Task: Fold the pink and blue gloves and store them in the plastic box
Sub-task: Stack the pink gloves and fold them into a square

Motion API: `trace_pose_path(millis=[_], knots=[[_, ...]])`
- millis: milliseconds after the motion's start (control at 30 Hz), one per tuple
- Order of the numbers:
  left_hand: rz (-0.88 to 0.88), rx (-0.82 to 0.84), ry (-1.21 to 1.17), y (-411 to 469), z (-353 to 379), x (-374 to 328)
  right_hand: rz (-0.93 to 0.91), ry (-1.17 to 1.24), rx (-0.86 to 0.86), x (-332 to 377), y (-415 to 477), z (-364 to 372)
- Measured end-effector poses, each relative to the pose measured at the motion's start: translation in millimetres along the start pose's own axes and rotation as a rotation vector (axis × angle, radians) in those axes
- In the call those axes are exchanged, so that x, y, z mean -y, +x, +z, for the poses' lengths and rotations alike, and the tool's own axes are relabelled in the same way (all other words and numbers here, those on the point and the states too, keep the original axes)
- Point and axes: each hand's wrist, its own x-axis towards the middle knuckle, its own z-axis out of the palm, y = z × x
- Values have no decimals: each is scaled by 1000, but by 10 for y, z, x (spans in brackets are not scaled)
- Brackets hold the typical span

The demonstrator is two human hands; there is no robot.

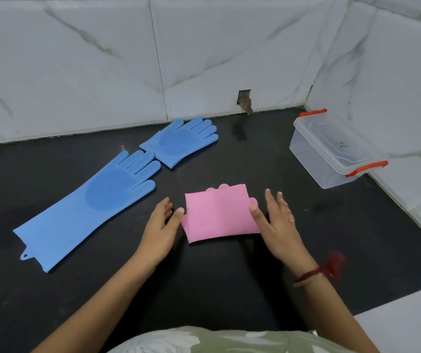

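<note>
A pink glove [218, 212] lies folded into a rough square on the black counter, with fingertips poking out at its far edge. My left hand [159, 230] is beside its left edge, fingers apart, thumb tip touching the corner. On the other side, my right hand [278, 225] has its fingers stretched out and its thumb resting on the glove's right edge. One blue glove [89, 200] lies flat at full length to the left. A second blue glove [179, 142] lies folded near the back wall. The clear plastic box [313, 159] with red clips stands at the right.
The black counter [229, 276] meets marble wall tiles at the back and right, forming a corner behind the box. A small hole in the tiles [244, 99] shows at the back. A white ledge [408, 327] borders the counter at the front right.
</note>
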Motion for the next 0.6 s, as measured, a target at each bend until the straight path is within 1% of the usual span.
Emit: trace_pose_path(millis=[33, 67, 100, 133, 200, 233, 300, 400, 500, 600], knots=[[-70, -2, -111, 8, -17, -24, 6, 29, -45, -18, -70, -47], [-119, 11, -163, 9, -29, -36, 10, 45, -90, -51, -136, -79], [-142, 36, -166, -4, -31, -41, 12, 65, -124, -91, -203, -100], [-147, 69, -147, -28, -17, -42, 15, 101, -140, -127, -267, -106], [-130, 130, -86, -82, 50, -58, 40, 215, -115, -173, -397, -61], [-113, 138, -48, -92, 91, -70, 56, 276, -87, -168, -458, -13], [-72, 104, 50, -61, 149, -81, 66, 357, -38, -155, -559, 117], [-20, 50, 207, 30, 164, -103, 44, 335, -14, -163, -603, 264], [38, 74, 295, 95, 131, -97, 61, 411, 19, -164, -539, 247], [43, 116, 324, 145, 105, -77, 94, 484, 40, -163, -479, 215]])
